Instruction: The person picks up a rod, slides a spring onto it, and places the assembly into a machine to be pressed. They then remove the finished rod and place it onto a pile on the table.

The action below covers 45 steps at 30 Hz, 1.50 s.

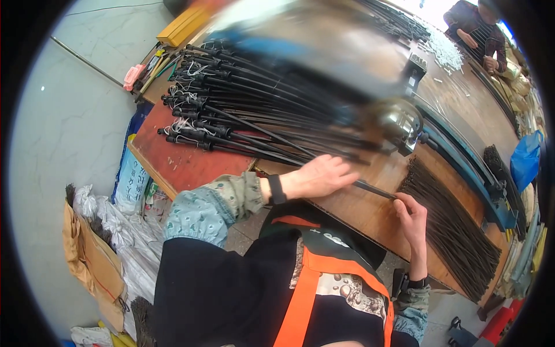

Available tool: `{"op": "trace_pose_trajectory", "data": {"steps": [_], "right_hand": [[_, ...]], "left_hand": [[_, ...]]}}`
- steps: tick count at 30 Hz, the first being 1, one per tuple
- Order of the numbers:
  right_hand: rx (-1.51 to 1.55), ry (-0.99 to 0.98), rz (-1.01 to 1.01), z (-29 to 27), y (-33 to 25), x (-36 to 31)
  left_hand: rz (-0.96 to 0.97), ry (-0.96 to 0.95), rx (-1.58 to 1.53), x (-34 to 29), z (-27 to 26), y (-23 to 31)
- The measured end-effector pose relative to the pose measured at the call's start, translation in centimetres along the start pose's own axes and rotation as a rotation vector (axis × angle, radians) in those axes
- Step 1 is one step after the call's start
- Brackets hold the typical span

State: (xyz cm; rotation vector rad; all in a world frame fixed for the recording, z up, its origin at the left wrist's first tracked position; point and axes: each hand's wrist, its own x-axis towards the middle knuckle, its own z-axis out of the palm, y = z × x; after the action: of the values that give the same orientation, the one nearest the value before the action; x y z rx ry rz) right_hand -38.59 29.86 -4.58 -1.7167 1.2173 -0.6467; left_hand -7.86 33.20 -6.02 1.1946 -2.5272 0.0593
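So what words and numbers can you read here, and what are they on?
I can't copy out printed words, but here's where they are:
Pale bag beside the red tabletop: blue characters.
Dark apron: pale marks, too small to read.
Black rod held by the left hand and right hand: no writing that I can make out.

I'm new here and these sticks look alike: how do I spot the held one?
Find the wooden table, then its near edge. There, a black stick shows between the left hand and the right hand. Unlike the stick heap at left and the stick bundle at right, it alone is held.
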Motion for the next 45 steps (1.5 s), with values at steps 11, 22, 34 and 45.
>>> {"op": "trace_pose_trajectory", "data": {"steps": [11, 22, 34, 45], "right_hand": [[-0.108, 0.26, -0.288, 0.5, 0.9, -0.5], [-0.527, 0.503, -0.825, -1.9, 2.4, -2.0], [-0.582, 0.916, -0.436, -16.3, 5.2, -1.6], [-0.801, 0.846, -0.341, -20.5, 9.5, -1.8]], "left_hand": [[0.0, -0.032, -0.199, 3.5, -2.8, 1.3], [0.106, -0.418, -0.114, 10.8, -8.1, 4.4], [0.446, -0.225, -0.007, 27.1, -7.2, 4.5], [0.51, -0.235, -0.088, 30.2, -3.7, 5.1]]}}
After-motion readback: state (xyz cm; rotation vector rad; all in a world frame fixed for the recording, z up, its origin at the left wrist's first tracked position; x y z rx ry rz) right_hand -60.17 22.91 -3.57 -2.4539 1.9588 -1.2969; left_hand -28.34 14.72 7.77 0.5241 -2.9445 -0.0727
